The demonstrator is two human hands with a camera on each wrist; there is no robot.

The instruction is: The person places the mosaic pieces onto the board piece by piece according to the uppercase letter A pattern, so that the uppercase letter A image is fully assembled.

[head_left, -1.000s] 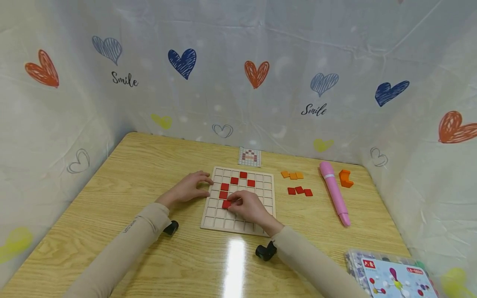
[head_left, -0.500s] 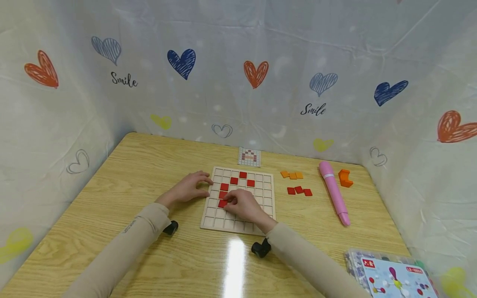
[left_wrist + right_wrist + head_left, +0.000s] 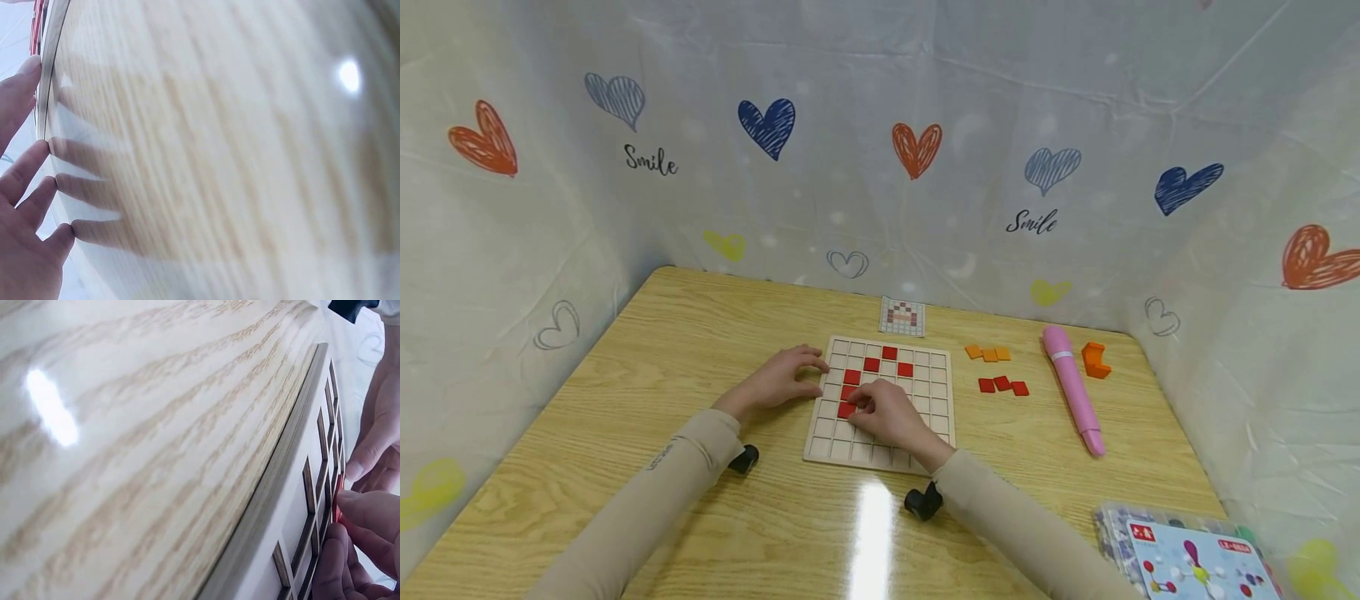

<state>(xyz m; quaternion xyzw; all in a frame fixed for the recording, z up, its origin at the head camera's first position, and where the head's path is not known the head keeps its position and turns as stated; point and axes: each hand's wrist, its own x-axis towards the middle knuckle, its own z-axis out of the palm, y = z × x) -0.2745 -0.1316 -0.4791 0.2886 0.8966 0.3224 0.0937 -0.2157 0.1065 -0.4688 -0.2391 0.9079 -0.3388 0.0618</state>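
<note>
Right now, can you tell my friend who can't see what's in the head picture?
A person's right hand holds a red tile on a grid board; the left hand touches the board's left edge. Behind the board lies a pattern card; to the right, loose tiles and a pink stick.

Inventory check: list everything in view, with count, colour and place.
Grid board: one, pale wood, middle of table
Board tiles: six visible, red, on the board
Loose tiles: three, red, right of board
Orange tiles: three, orange, beyond the loose tiles
Pattern card: one, white with reddish print, behind board
Stick: one, pink, right of loose tiles
Bracket: one, orange, right of stick
Labelled case: one, clear, near right corner
Table: one, light wood, under the board
Curtain: count unclear, white with hearts, around table
Wrist devices: two, black, at the wrists
Sleeves: two, beige, on the arms
Left hand: one, bare, at board's left edge
Right hand: one, bare, pinching nearest board tile
</note>
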